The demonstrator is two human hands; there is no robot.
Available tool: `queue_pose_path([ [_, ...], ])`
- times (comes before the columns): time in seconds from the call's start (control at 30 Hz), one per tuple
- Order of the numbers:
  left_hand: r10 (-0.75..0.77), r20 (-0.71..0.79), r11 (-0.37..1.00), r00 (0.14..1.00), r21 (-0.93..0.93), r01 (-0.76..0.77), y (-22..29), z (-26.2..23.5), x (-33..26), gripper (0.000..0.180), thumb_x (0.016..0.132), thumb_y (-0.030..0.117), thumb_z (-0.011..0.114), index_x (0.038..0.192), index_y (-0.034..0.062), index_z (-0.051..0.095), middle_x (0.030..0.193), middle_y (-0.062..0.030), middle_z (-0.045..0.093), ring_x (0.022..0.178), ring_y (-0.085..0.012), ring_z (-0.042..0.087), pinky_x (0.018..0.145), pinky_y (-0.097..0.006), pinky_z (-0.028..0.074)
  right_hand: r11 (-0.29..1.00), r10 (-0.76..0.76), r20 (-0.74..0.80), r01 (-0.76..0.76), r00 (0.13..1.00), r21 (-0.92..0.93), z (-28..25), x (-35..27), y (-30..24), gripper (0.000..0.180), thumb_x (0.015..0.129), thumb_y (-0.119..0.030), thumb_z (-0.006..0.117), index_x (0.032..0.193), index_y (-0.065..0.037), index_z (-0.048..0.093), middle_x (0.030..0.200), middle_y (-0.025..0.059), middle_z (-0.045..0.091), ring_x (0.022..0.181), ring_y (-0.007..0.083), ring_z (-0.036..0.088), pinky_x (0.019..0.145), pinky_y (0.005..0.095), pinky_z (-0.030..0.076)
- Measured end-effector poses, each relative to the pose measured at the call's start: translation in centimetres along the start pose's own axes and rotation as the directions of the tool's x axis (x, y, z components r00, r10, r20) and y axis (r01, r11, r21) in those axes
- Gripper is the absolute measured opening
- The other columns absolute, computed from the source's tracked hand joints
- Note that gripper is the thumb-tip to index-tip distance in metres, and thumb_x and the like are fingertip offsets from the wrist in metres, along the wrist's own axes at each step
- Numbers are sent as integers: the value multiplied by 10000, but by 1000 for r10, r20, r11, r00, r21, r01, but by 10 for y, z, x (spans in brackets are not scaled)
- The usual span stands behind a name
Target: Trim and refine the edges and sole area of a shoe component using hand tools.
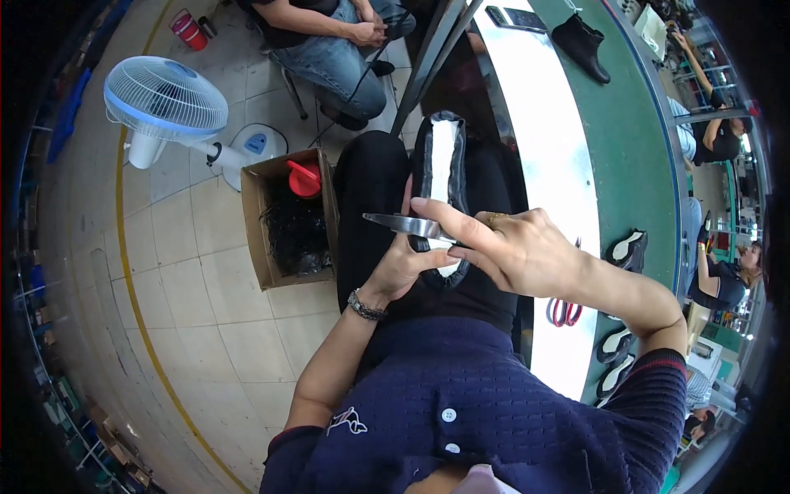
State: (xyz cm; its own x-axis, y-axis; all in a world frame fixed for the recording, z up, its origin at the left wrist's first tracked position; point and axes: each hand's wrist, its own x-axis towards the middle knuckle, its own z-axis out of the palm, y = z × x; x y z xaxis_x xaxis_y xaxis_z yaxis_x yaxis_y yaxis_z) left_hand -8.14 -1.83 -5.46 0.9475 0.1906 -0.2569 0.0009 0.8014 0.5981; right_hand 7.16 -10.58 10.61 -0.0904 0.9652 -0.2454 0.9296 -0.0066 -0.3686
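A black shoe upper with a white lining (442,169) lies along my lap, toe pointing away from me. My left hand (403,267) grips its near end from the left side, a beaded bracelet on the wrist. My right hand (514,247) holds a pair of metal scissors (403,223), index finger stretched along the blades, which point left across the shoe's near end. The scissors' handles are hidden in my hand.
A cardboard box (265,247) holding black scraps and a red item stands on the tiled floor at my left, with a white fan (164,99) behind it. On my right run a white bench (547,165) with red-handled scissors (564,311), a green conveyor (634,156) carrying a black boot (583,43), and shoe uppers (627,249). A seated person (333,49) is ahead.
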Motion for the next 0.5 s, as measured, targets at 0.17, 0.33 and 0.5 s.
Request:
queue_pose_path([
  [0.17, 61, 3, 997, 998, 55, -61, 2, 8, 5, 1129, 783, -103, 686, 1539, 195, -99, 1369, -85, 396, 1265, -191, 441, 1016, -341, 434, 983, 178, 115, -171, 977, -66, 10, -1, 13, 682, 941, -196, 562, 1526, -209, 211, 568, 92, 591, 413, 243, 578, 397, 378, 465],
  [0.33, -17, 112, 987, 994, -158, 34, -24, -16, -5, 930, 835, -69, 673, 1528, 147, 92, 1310, -83, 482, 1226, -188, 501, 998, -339, 471, 992, -127, -127, 128, 984, 0, 3, -9, -7, 704, 935, -202, 567, 1534, -233, 198, 676, 99, 620, 418, 187, 570, 366, 334, 443],
  [0.5, 13, 0, 1000, 1000, 27, -13, -6, 11, 6, 534, 815, -14, 723, 1289, 41, 483, 1159, -59, 572, 1119, -150, 567, 966, -321, 478, 982, 58, 118, -36, 991, -184, 16, -15, 15, 729, 924, -141, 556, 1535, -288, 184, 683, 106, 626, 391, 165, 559, 351, 314, 458],
])
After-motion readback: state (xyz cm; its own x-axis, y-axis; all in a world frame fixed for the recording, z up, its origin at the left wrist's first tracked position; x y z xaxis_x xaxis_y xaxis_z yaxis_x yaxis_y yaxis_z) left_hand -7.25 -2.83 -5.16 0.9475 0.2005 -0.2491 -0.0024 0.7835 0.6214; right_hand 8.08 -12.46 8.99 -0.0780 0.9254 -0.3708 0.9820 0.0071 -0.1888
